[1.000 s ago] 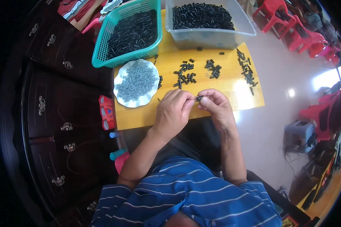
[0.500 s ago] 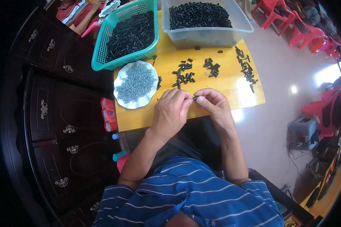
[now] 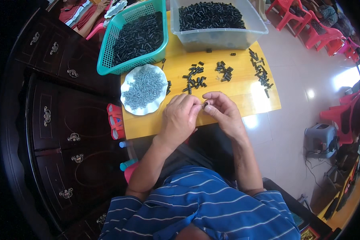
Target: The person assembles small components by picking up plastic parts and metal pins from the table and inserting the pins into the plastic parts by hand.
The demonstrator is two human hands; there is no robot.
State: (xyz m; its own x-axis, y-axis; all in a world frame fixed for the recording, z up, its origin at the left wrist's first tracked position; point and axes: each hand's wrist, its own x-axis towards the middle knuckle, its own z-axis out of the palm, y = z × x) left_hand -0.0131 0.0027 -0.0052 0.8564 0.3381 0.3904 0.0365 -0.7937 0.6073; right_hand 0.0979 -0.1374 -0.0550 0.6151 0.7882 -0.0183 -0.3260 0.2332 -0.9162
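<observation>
My left hand [image 3: 180,118] and my right hand [image 3: 224,112] meet over the near edge of a yellow wooden table [image 3: 244,94]. Between the fingertips of both hands sits one small black cylindrical part [image 3: 205,105]. Just beyond the hands lie loose piles of the same black parts [image 3: 194,78]. A white scalloped plate [image 3: 144,89] heaped with small grey metal springs stands to the left of my left hand.
A teal mesh basket [image 3: 134,38] and a clear plastic bin [image 3: 218,24], both full of black parts, stand at the table's far side. Another row of black parts [image 3: 260,74] lies at right. A dark wooden cabinet [image 3: 52,120] is on the left, red plastic chairs [image 3: 308,24] at far right.
Both hands stay together at the table's near edge, fingers shifting slightly around the small black part. Nothing else has moved.
</observation>
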